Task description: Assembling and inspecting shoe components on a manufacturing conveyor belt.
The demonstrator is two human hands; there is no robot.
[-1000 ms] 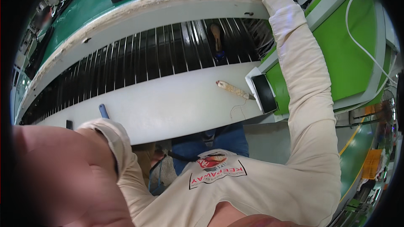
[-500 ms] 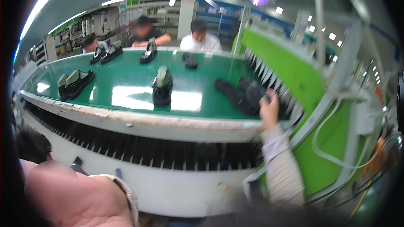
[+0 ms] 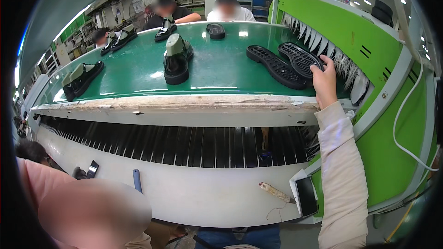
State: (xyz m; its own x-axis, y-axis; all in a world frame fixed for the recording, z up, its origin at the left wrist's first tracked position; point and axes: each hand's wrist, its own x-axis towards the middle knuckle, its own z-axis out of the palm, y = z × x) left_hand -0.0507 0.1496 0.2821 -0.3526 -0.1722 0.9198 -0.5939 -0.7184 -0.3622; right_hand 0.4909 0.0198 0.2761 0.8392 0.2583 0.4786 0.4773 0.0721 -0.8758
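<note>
My right hand [image 3: 326,81] reaches over the near right edge of a green belt table [image 3: 221,69], thumb and fingers closed on the edge of a black shoe sole [image 3: 300,59]. The sole lies with its ribbed, gridded side up. Beside it, on its left, a second black sole [image 3: 276,68] lies the same way up. A large pinkish shape [image 3: 41,177] fills the lower left corner close to me. It seems to be my left hand, but blur covers it and no fingers can be made out. A black shoe [image 3: 177,64] stands mid-table.
Right of the soles, a green machine housing [image 3: 341,27] has a pale strip curtain [image 3: 318,41]. Several black shoes [image 3: 85,80] and another sole [image 3: 215,31] sit on the table. Below, a white ledge [image 3: 207,193] bears a phone [image 3: 305,196] and a wrapped-handle tool [image 3: 276,192]. People sit opposite.
My view has tilted down, so the table sits higher in the picture and more of the ledge shows. My right hand is still at the sole. The pinkish shape at lower left has shifted.
</note>
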